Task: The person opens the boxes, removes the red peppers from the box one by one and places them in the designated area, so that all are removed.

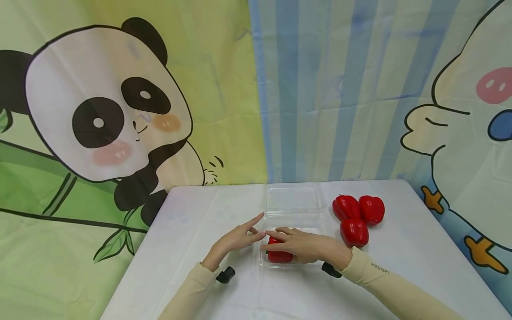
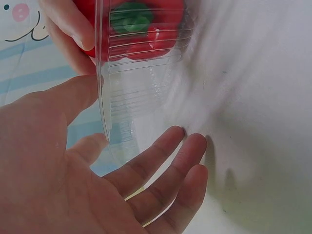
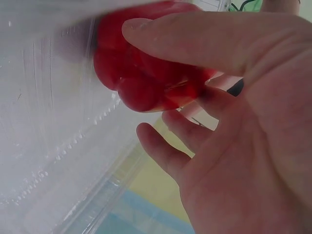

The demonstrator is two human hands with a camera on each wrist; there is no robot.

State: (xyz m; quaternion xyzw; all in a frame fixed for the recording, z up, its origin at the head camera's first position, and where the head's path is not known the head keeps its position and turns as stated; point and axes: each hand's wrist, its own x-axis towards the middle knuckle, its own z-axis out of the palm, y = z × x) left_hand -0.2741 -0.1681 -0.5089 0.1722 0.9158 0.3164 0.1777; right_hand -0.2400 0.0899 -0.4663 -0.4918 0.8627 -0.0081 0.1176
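Observation:
A red bell pepper (image 1: pixel 280 256) with a green stem (image 2: pixel 130 20) lies at the left end of a clear plastic box (image 1: pixel 276 266). My right hand (image 1: pixel 306 245) holds this pepper, its thumb and fingers around the sides, as the right wrist view shows. At the box's left edge is my left hand (image 1: pixel 238 238), fingers spread and fairly straight. In the left wrist view its thumb is at the clear rim (image 2: pixel 100 92), while the other fingers extend below the box near the white tabletop. Part of the pepper is hidden under my right hand.
The box's clear lid (image 1: pixel 294 199) stands folded back, away from me. Right of the box, three more red bell peppers (image 1: pixel 354 232) sit close together on the white table (image 1: pixel 208 209). Behind the table hangs a printed curtain (image 1: pixel 224 89) with a panda.

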